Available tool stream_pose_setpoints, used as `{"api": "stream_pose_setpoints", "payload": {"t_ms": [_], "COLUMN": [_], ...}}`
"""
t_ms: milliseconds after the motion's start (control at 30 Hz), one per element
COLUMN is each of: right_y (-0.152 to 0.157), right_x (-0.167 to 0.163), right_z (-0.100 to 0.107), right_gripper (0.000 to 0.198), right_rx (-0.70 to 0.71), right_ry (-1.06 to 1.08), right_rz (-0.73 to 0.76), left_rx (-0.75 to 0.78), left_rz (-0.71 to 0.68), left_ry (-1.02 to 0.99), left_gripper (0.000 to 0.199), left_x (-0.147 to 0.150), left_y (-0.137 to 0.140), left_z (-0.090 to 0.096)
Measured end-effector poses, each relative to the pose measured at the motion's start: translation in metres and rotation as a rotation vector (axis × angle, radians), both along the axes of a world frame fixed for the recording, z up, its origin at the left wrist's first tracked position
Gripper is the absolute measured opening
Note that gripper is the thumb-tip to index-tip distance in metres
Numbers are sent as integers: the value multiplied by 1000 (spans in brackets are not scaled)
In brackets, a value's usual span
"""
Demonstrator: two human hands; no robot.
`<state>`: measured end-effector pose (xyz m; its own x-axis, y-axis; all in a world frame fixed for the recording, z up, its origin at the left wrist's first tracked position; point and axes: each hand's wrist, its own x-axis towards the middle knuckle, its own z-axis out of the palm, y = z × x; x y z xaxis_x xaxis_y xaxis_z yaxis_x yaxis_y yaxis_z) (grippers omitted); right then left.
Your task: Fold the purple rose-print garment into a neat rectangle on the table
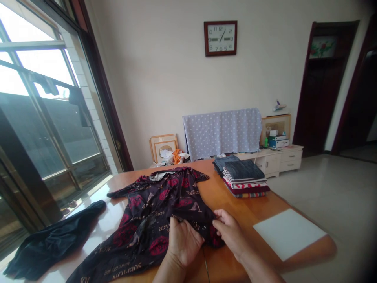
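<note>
A dark short-sleeved garment with red roses and pale lettering, which looks like a dress or long shirt, lies spread on the wooden table, its neckline toward the far edge. My left hand is palm up at its near right part, fingers tucked under a fold of the cloth and partly hidden. Just to the right, my right hand pinches the garment's right edge between thumb and fingers. The cloth between both hands is bunched and slightly raised.
A stack of folded clothes sits at the table's far right. A white sheet lies near the right corner of the table. Black cloth lies at the left by the window. Behind stands a low white cabinet.
</note>
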<state>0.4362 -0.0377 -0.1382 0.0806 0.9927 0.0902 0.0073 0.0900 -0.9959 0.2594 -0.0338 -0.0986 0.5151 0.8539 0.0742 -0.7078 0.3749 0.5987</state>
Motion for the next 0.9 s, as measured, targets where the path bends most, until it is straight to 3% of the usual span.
{"api": "stream_pose_setpoints", "payload": {"t_ms": [67,167,333,433,500,600,700,800,900], "right_y": [2,10,18,16,16,15,11,1,-10], "right_x": [17,58,106,109,107,104,97,85,73], "right_z": [-2,-12,-27,-30,-30,-28,-18,-6,0], "right_gripper": [30,32,34,35,34,33,32,28,25], "right_rx": [-5,-25,-177,-192,-183,-130,24,182,223], "right_ry": [-77,-403,-774,-883,-935,-977,-957,-953,-1056], "right_rz": [-99,-354,-412,-439,-460,-499,-503,-342,-157], "left_rx": [-9,16,274,481,577,679,718,724,712], "left_rz": [19,213,558,624,604,558,517,509,530], "left_ry": [110,412,1306,1828,2027,2137,2132,2088,2032], "left_gripper": [61,55,40,34,35,40,38,33,33], "left_x": [2,-2,-14,-22,-28,-37,-44,-48,-51], "left_y": [-2,-3,-8,-15,-23,-33,-40,-43,-43], "left_z": [-3,-12,-21,-17,-13,-12,-15,-20,-21]}}
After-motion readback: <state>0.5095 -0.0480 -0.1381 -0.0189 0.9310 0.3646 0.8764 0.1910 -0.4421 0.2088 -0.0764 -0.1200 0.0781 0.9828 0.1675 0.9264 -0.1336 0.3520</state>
